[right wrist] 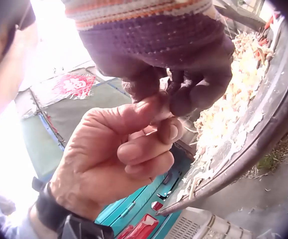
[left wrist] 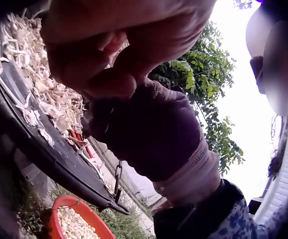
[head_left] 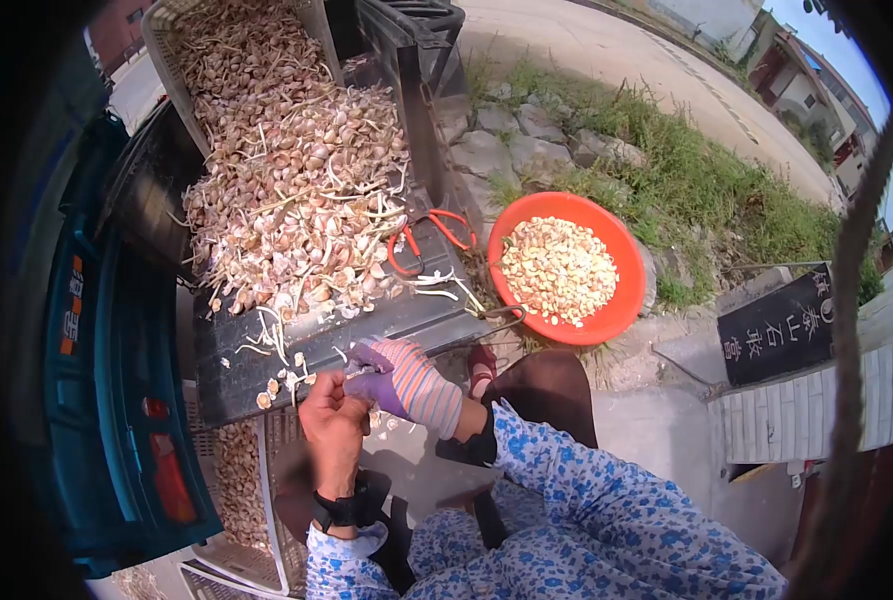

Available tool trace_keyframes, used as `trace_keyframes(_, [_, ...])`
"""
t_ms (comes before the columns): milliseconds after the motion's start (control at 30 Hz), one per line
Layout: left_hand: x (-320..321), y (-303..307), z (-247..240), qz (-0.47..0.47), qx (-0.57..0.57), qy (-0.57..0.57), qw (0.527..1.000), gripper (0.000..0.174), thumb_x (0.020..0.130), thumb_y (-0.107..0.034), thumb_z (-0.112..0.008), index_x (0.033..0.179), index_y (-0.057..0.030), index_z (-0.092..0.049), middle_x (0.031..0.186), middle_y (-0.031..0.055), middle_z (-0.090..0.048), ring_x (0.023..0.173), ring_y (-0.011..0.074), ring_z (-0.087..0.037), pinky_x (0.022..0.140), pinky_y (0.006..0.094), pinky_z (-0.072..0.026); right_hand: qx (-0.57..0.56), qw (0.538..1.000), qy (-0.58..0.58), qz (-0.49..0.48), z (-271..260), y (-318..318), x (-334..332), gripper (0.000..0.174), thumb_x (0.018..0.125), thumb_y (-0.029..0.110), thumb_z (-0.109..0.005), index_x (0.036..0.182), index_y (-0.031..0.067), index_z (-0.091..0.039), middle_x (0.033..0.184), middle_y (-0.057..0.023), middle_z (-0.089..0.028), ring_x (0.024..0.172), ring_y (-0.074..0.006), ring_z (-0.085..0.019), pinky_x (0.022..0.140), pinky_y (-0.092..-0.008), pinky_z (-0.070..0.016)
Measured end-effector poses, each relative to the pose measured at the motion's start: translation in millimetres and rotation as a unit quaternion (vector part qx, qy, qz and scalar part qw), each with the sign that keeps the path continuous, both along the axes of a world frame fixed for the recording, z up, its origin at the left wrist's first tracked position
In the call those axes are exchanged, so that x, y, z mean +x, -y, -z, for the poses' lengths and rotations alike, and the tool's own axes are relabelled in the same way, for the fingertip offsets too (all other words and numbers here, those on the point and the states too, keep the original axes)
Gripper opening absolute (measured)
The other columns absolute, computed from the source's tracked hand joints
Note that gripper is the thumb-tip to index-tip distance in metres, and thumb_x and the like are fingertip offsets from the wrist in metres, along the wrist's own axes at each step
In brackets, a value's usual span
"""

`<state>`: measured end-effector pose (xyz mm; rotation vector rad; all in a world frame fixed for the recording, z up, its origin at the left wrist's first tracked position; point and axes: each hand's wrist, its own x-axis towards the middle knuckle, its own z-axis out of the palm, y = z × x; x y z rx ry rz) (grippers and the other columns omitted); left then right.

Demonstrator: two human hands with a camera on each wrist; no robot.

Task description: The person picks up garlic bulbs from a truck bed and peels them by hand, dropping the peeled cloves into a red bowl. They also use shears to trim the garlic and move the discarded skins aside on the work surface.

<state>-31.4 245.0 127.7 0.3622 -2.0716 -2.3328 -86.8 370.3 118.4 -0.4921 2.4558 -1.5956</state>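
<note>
My bare left hand [head_left: 332, 430] and my right hand [head_left: 412, 385], in a striped glove with purple fingers, meet at their fingertips over the near edge of a dark tailgate [head_left: 397, 325]. Thumb and fingers of both pinch one small garlic clove, mostly hidden between them; a pale bit [right wrist: 169, 74] shows under the glove in the right wrist view. Beyond the hands lies a large heap of unpeeled garlic cloves [head_left: 307, 190] with dry stems. Orange-handled scissors [head_left: 452, 214] rest at the heap's right side. Loose skins and root ends [head_left: 289, 378] lie by my left hand.
An orange basin [head_left: 634, 275] holding peeled cloves [head_left: 562, 270] stands right of the tailgate. A plastic crate [head_left: 172, 70] spills garlic at the back. Another crate [head_left: 267, 500] sits below on the left, beside a teal vehicle [head_left: 117, 400]. Stones and weeds [head_left: 687, 180] border the road.
</note>
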Motion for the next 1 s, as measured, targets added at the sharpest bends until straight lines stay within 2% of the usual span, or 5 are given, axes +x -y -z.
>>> trace_keyframes(333, [12.0, -15.4, -4.7, 0.011, 0.064, 0.006, 0.998, 0.008, 0.081, 0.002, -0.058, 0.088, -0.0007, -0.059, 0.068, 0.0016, -0.056, 0.049, 0.0072, -0.049, 0.045, 0.0204, -0.0367, -0.337, 0.915, 0.187, 0.117, -3.0, 0.9, 27.8, 0.012, 0.076, 0.007, -0.066, 0.078, -0.0027, -0.060, 0.070, -0.0033, -0.058, 0.060, -0.0076, -0.050, 0.049, -0.0240, -0.0412])
trace_keyframes(500, [13.7, -11.2, -3.3, -0.003, 0.187, -0.020, 0.982, 0.012, 0.087, -0.005, -0.058, 0.097, 0.0013, -0.056, 0.077, 0.0047, -0.059, 0.059, 0.0111, -0.056, 0.052, 0.0246, -0.0471, -0.221, 0.956, 0.151, 0.117, -12.8, 2.3, 28.7, 0.014, 0.077, 0.011, -0.065, 0.084, -0.0010, -0.062, 0.072, -0.0036, -0.056, 0.059, -0.0104, -0.054, 0.051, -0.0256, -0.0432])
trace_keyframes(567, [15.4, -7.9, 3.1, -0.005, 0.193, -0.027, 0.981, 0.013, 0.089, -0.008, -0.056, 0.098, 0.0019, -0.055, 0.077, 0.0057, -0.059, 0.060, 0.0121, -0.057, 0.053, 0.0256, -0.0482, -0.066, 0.972, -0.222, 0.046, -1.4, -0.5, 19.5, 0.014, 0.077, 0.009, -0.064, 0.087, -0.0004, -0.062, 0.072, -0.0046, -0.055, 0.056, -0.0112, -0.054, 0.048, -0.0257, -0.0426])
trace_keyframes(933, [18.5, -8.2, 20.4, -0.077, 0.227, -0.068, 0.968, 0.014, 0.092, -0.009, -0.052, 0.098, 0.0007, -0.059, 0.076, 0.0033, -0.059, 0.056, 0.0098, -0.052, 0.052, 0.0239, -0.0430, -0.290, 0.926, 0.178, 0.165, 16.6, 30.5, 33.2, 0.012, 0.080, 0.009, -0.063, 0.086, -0.0003, -0.059, 0.064, -0.0048, -0.051, 0.052, -0.0121, -0.052, 0.042, -0.0275, -0.0398])
trace_keyframes(1000, [17.2, -9.2, 19.4, -0.111, 0.234, -0.037, 0.965, 0.015, 0.092, -0.011, -0.052, 0.101, -0.0007, -0.058, 0.076, 0.0020, -0.058, 0.059, 0.0079, -0.051, 0.054, 0.0232, -0.0422, -0.188, 0.963, 0.068, 0.181, 7.2, 38.5, 36.0, 0.012, 0.081, 0.010, -0.062, 0.086, -0.0009, -0.059, 0.065, -0.0053, -0.052, 0.056, -0.0122, -0.052, 0.046, -0.0286, -0.0412])
